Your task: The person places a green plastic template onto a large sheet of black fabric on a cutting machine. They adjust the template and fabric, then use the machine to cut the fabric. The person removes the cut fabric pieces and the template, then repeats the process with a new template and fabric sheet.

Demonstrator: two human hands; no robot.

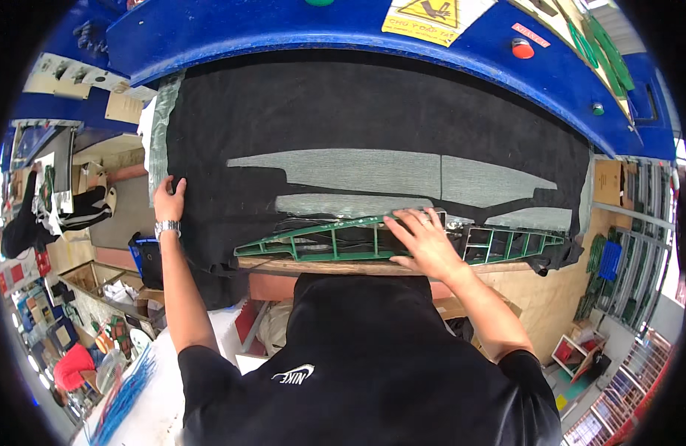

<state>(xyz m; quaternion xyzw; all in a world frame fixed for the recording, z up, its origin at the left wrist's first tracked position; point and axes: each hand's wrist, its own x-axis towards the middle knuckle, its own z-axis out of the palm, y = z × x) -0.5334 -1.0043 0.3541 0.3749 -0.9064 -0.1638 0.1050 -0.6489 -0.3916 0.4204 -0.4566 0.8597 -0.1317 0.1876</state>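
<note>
Black fabric (343,97) covers the work surface in front of me. Long holes of the die's kind of outline are cut in it, and a grey-green board (358,169) shows through them. Along the near edge lies a long green metal cutting die (335,244), a narrow frame with crossbars and tapering ends. My right hand (426,244) grips it across the middle, fingers over the far rail and thumb by the near one. My left hand (169,202) rests at the fabric's left edge, thumb and fingers apart.
A blue press beam (276,48) spans the far side, with a red push button (522,48) and a yellow warning sign (426,18). Metal racks (634,260) stand at the right. At lower left lie blue cords (127,394); a person in red (73,367) is beyond.
</note>
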